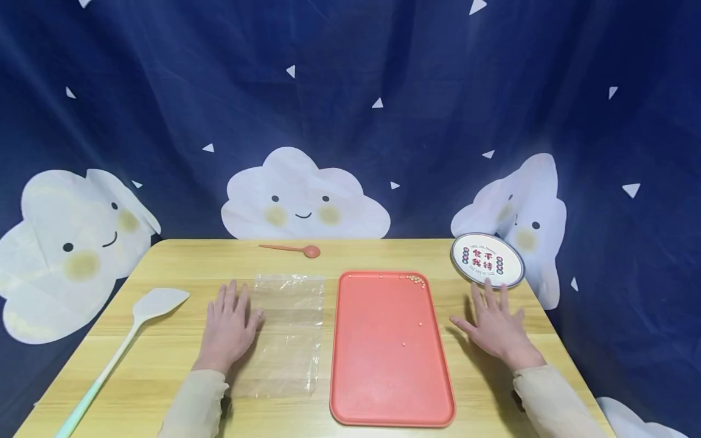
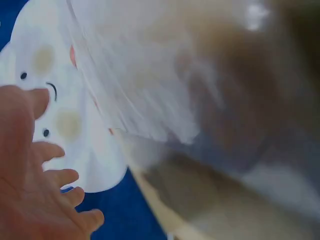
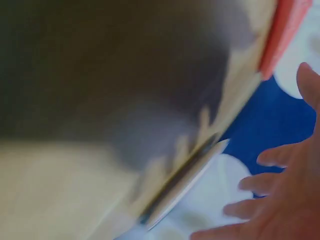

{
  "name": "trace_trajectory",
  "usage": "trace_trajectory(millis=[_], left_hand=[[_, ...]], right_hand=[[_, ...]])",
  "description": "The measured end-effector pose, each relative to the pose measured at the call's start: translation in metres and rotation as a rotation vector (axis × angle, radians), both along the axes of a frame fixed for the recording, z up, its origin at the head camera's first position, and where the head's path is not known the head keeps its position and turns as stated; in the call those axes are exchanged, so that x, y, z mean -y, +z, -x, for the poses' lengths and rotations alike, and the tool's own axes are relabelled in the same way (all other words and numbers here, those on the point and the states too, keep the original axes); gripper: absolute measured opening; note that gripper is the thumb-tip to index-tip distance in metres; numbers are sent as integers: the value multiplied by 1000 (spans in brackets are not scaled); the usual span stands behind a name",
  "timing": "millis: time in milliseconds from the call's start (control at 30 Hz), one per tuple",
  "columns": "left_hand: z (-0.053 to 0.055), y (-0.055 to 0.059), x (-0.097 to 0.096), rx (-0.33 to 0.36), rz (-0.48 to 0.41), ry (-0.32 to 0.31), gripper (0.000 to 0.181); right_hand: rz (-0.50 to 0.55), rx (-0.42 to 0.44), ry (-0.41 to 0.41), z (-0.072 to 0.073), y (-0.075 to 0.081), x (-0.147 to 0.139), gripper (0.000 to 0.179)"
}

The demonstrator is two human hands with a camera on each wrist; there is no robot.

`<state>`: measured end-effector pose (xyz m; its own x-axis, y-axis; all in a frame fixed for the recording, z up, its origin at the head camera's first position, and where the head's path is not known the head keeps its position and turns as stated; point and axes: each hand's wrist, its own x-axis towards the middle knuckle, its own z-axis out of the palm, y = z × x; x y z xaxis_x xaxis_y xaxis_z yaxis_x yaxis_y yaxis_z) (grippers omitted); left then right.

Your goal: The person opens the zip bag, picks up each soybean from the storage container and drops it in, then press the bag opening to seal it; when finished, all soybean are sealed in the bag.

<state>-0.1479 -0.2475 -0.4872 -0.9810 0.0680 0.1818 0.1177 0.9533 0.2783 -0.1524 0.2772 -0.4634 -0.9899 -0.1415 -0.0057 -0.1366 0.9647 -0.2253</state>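
My left hand (image 1: 227, 327) is spread palm down over the left edge of a clear plastic bag (image 1: 287, 340), holding nothing. On the other side, my right hand (image 1: 497, 325) is spread as well, its fingertips just below an oval plate (image 1: 487, 260) with red characters. Between the hands lies a red tray (image 1: 386, 353). Several small pale beads (image 1: 416, 280) cluster in its far right corner, and a few others are scattered along the rim and the right half. In the wrist views the left fingers (image 2: 62, 177) and right fingers (image 3: 260, 182) are separated and grip nothing.
A small red spoon (image 1: 311, 251) lies near the table's back edge. At the far left rests a long white spatula (image 1: 159, 302) with a pale green handle. Behind the wooden table (image 1: 372, 255) hangs a dark blue curtain (image 1: 328, 109) with smiling clouds.
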Motion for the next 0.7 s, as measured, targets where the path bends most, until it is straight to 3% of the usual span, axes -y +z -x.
trace_trajectory(millis=[100, 200, 300, 400, 567, 700], left_hand=[[11, 0, 5, 24, -129, 56, 62], [23, 5, 6, 116, -309, 137, 59], [35, 12, 7, 184, -477, 209, 56], [47, 15, 9, 196, -592, 256, 52], [66, 13, 16, 202, -636, 314, 46], [79, 7, 21, 176, -579, 279, 42]], right_hand=[[39, -110, 105, 13, 5, 18, 73], [115, -166, 204, 28, 11, 43, 54], [208, -155, 262, 44, 17, 72, 42], [302, -110, 312, 60, 21, 101, 34], [435, -3, 373, 84, 21, 147, 28], [495, 87, 372, 99, 20, 182, 27]])
